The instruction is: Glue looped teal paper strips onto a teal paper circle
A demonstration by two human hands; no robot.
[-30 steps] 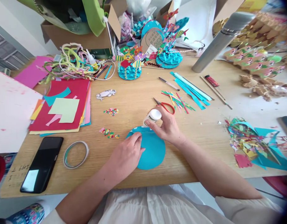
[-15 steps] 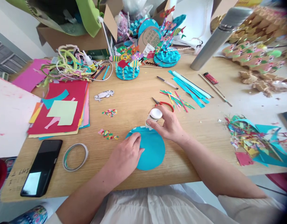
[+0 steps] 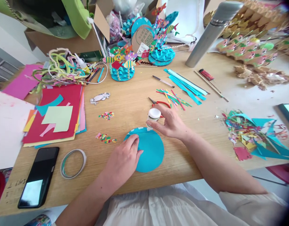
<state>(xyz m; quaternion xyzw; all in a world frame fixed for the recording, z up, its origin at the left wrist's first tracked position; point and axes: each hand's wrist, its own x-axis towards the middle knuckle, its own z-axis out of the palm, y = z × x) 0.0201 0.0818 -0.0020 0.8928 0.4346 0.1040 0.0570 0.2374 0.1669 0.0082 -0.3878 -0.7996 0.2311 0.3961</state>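
A round blue disc (image 3: 150,150) lies flat near the table's front edge, with small white tabs along its far rim. My left hand (image 3: 126,157) rests on the disc's left part, its fingers bent and close together; what lies under the fingertips is hidden. My right hand (image 3: 169,122) is closed around a small white bottle (image 3: 154,115) at the disc's far edge. The bottle leans, and its lower end is close to the white tabs. Just beyond the right hand lie red-handled scissors (image 3: 159,103), partly covered by the fingers.
Coloured paper sheets (image 3: 57,119), a phone (image 3: 38,179) and a tape roll (image 3: 73,164) lie left. Blue strips (image 3: 185,84), a steel flask (image 3: 210,37) and paper scraps (image 3: 250,135) are right. Decorated blue pieces (image 3: 122,72) stand at the back.
The whole view has shifted a little, so objects on the table appear further left. The left hand stays on the disc, and the right hand still holds the bottle at its far edge.
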